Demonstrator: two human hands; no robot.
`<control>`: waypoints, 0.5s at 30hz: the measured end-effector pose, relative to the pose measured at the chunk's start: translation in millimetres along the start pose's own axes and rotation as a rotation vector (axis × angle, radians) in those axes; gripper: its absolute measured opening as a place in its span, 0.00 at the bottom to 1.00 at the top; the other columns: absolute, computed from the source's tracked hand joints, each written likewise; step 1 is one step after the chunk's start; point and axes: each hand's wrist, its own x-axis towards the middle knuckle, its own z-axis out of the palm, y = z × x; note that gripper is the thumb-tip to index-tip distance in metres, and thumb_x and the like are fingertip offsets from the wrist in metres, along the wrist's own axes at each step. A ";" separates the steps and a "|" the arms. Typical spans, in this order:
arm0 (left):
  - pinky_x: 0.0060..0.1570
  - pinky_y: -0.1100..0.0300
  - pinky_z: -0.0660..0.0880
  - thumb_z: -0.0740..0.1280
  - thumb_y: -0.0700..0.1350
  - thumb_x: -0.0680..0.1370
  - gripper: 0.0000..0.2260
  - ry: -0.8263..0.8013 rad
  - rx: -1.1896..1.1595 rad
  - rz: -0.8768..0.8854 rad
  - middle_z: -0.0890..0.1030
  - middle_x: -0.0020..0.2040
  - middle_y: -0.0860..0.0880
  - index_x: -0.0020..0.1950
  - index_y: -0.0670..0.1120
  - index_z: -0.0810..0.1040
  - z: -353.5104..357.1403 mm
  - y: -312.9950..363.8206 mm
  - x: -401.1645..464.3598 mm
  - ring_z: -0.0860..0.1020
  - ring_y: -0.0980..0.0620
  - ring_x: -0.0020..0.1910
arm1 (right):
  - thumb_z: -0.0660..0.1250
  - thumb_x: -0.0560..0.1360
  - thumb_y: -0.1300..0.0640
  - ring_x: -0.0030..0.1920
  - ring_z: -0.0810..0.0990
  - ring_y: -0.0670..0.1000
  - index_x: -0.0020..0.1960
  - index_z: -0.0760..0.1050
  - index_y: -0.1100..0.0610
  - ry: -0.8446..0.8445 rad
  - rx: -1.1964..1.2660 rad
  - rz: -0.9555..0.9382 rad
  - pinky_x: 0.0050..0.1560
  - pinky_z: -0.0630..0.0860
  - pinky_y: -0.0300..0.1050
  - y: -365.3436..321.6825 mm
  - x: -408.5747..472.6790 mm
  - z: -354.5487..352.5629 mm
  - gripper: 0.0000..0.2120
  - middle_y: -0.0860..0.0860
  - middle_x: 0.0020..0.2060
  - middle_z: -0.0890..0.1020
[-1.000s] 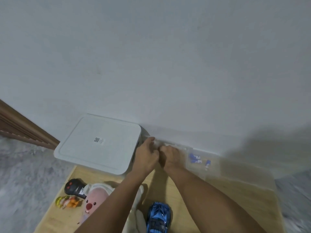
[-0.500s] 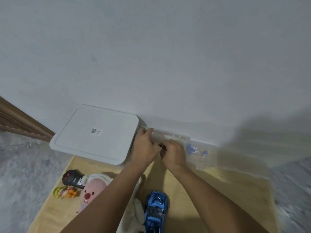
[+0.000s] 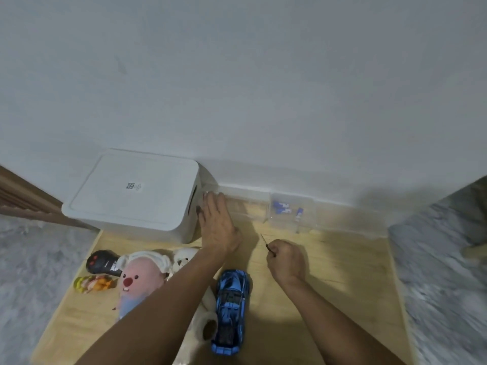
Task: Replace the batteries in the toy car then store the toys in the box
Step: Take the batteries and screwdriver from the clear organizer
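Note:
The blue toy car (image 3: pixel 230 309) lies on the wooden board between my forearms. My left hand (image 3: pixel 217 226) reaches forward with straight fingers beside the white lidded box (image 3: pixel 131 196), at the left end of a clear plastic case (image 3: pixel 263 209). My right hand (image 3: pixel 286 259) is curled and pinches a small thin screwdriver (image 3: pixel 266 242), its tip pointing up and away. Blue batteries (image 3: pixel 283 208) lie in the clear case by the wall.
A pink plush toy (image 3: pixel 138 283), a white plush bear (image 3: pixel 184 259), a black remote control (image 3: pixel 102 262) and a small yellow-orange figure (image 3: pixel 91 284) lie left of the car. Grey carpet surrounds the wooden board (image 3: pixel 329 272); a white wall stands behind.
My right hand pulled back from the clear case toward me, holding the screwdriver. My left hand opened and stayed near the case's left end. The camera tilted down.

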 end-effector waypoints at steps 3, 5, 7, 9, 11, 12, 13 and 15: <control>0.76 0.42 0.49 0.66 0.41 0.69 0.37 -0.050 0.021 -0.012 0.53 0.75 0.39 0.74 0.45 0.54 5.3 -1.8 -6.8 0.49 0.39 0.77 | 0.64 0.75 0.62 0.48 0.80 0.52 0.51 0.83 0.53 0.014 0.001 0.027 0.43 0.77 0.42 3.9 -2.3 -1.6 0.11 0.50 0.48 0.83; 0.75 0.42 0.49 0.67 0.44 0.71 0.37 -0.129 0.066 -0.001 0.48 0.77 0.39 0.76 0.45 0.52 9.0 -2.7 -10.1 0.44 0.39 0.78 | 0.64 0.75 0.62 0.50 0.80 0.52 0.52 0.82 0.53 0.018 -0.003 0.044 0.44 0.76 0.41 4.0 -2.3 -3.2 0.11 0.50 0.49 0.83; 0.74 0.42 0.49 0.67 0.45 0.73 0.37 -0.209 0.100 0.006 0.44 0.79 0.40 0.77 0.46 0.50 11.7 -2.6 -13.1 0.41 0.40 0.78 | 0.63 0.75 0.63 0.49 0.80 0.53 0.52 0.82 0.52 0.019 -0.020 0.053 0.43 0.75 0.41 4.9 -2.2 -4.3 0.12 0.50 0.49 0.83; 0.74 0.42 0.49 0.67 0.44 0.74 0.39 -0.262 0.095 -0.005 0.42 0.79 0.42 0.78 0.46 0.46 13.4 -2.4 -15.4 0.40 0.42 0.78 | 0.62 0.75 0.63 0.48 0.80 0.52 0.51 0.82 0.52 0.025 -0.053 0.055 0.39 0.71 0.39 4.9 -3.6 -6.3 0.12 0.50 0.48 0.83; 0.74 0.41 0.48 0.67 0.44 0.75 0.40 -0.287 0.084 -0.013 0.42 0.80 0.43 0.79 0.46 0.44 14.6 -2.1 -16.1 0.39 0.43 0.78 | 0.62 0.76 0.62 0.48 0.80 0.52 0.51 0.82 0.52 0.025 -0.074 0.071 0.38 0.69 0.38 5.9 -3.7 -7.4 0.12 0.49 0.48 0.83; 0.74 0.41 0.48 0.67 0.44 0.75 0.40 -0.286 0.081 -0.016 0.42 0.80 0.43 0.79 0.46 0.44 14.4 -1.4 -16.2 0.39 0.43 0.78 | 0.63 0.76 0.61 0.48 0.80 0.52 0.52 0.82 0.52 0.015 -0.076 0.077 0.39 0.70 0.39 7.0 -2.9 -7.2 0.11 0.49 0.48 0.83; 0.74 0.41 0.47 0.66 0.44 0.75 0.40 -0.281 0.080 -0.017 0.42 0.80 0.43 0.79 0.46 0.44 13.7 -0.3 -16.4 0.39 0.43 0.78 | 0.63 0.76 0.59 0.49 0.80 0.53 0.52 0.82 0.52 0.003 -0.071 0.083 0.40 0.72 0.40 7.6 -2.3 -7.1 0.10 0.50 0.49 0.83; 0.75 0.41 0.47 0.65 0.43 0.75 0.39 -0.261 0.093 0.002 0.43 0.80 0.42 0.79 0.45 0.45 11.7 3.6 -16.4 0.40 0.42 0.78 | 0.66 0.75 0.55 0.50 0.80 0.53 0.52 0.81 0.53 0.006 -0.030 0.124 0.44 0.76 0.42 8.5 -1.9 -8.7 0.08 0.50 0.49 0.83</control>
